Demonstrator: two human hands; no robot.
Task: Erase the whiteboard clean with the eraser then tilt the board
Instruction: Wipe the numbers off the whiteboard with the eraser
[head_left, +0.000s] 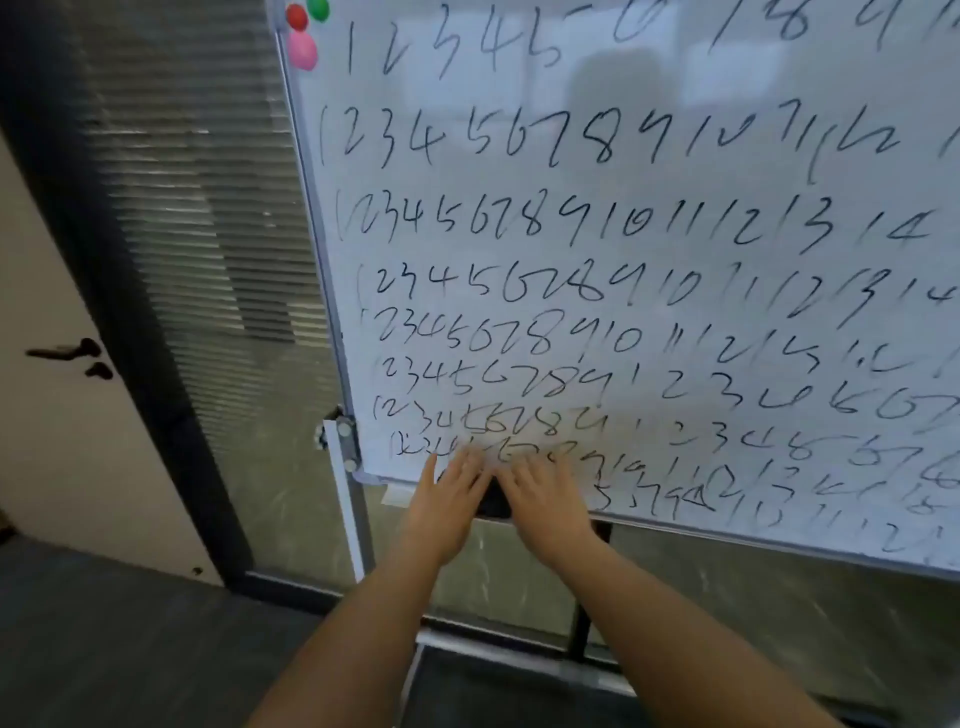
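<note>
A large whiteboard (675, 171) on a stand fills the upper right, covered with rows of handwritten black numbers. At its bottom left edge, a dark eraser (492, 500) shows as a black patch between my two hands. My left hand (447, 506) lies with straight fingers beside and partly over the eraser's left side, fingertips on the board. My right hand (545, 501) lies with straight fingers on its right side, also reaching onto the board. Most of the eraser is hidden by the hands, and both are motion-blurred.
Red, green and pink magnets (303, 31) sit at the board's top left corner. The stand's white post and pivot bracket (343, 441) run down the left edge. Behind are a glass wall with blinds (208, 218) and a door with a black handle (67, 353).
</note>
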